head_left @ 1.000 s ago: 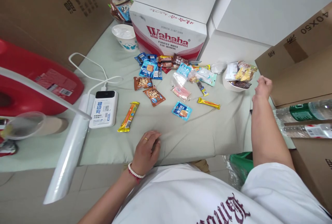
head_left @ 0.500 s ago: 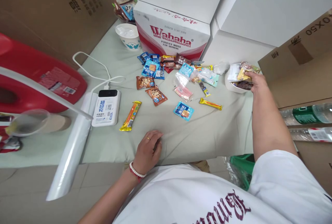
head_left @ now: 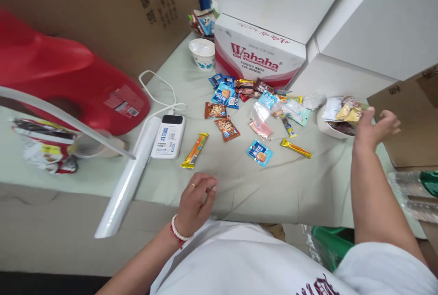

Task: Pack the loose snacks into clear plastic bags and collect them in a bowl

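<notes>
R hand (head_left: 374, 128) at far right, fingers spread, holding nothing, just beside white bowl (head_left: 330, 128) heaped w/ wrappers. L hand (head_left: 196, 194) resting on cloth (head_left: 273, 185) near front edge, fingers loosely curled, empty. Snack packets scattered mid-table: orange bar (head_left: 195, 150), blue packet (head_left: 259, 152), gold bar (head_left: 296, 148). Power bank (head_left: 169, 136) left of orange bar. Wahaha box (head_left: 260, 51) at back.

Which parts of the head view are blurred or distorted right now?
Head view: the right hand by the white bowl is motion-smeared; the red container and bottles at the edges are soft and stretched. The snack packets and left hand read sharp under even, shadowless light.
</notes>
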Tool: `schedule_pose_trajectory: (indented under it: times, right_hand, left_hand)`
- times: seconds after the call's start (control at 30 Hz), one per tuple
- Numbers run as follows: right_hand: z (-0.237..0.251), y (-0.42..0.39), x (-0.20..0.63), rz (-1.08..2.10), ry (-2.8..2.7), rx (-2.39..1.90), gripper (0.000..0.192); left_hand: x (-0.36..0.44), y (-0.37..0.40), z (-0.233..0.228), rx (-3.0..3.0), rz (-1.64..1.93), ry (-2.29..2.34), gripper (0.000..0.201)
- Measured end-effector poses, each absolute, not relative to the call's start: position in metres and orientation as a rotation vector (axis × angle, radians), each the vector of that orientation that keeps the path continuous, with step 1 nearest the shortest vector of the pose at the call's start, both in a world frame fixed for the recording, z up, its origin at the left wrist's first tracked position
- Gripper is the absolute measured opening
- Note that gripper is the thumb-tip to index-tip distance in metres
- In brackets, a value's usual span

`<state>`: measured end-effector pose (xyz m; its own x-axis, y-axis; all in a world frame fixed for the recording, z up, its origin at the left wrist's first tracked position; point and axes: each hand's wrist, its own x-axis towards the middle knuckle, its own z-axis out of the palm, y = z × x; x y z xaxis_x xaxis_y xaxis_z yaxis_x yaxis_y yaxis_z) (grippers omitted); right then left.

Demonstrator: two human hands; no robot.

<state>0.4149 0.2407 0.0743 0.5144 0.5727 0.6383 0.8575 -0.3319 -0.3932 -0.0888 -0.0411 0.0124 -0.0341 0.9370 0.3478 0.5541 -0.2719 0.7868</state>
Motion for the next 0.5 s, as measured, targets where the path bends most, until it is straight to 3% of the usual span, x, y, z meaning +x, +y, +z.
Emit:
schedule_pose_trajectory:
  times: [0.13,0.3,0.4,0.5]
  right_hand:
    - [0.078,0.201,0.35,-0.337,-1.412,-1.774,0.026]
    - [0.064,0.132,0.271,0.042,-1.739,-1.673,0.025]
    - [0.046,0.096,0.267,0.241,-1.788,-1.695,0.025]
    - [0.033,0.065,0.288,0.341,-1.698,-1.824,0.024]
  left_hand:
    - [-0.099,0.014,0.049,1.56,1.249,1.759,0.018]
    - [-0.1,0.183,0.065,1.299,1.501,1.885,0.021]
    - [-0.124,0.283,0.057,1.471,1.41,2.134,0.038]
    - [-0.161,0.349,0.043,1.741,1.073,2.154,0.063]
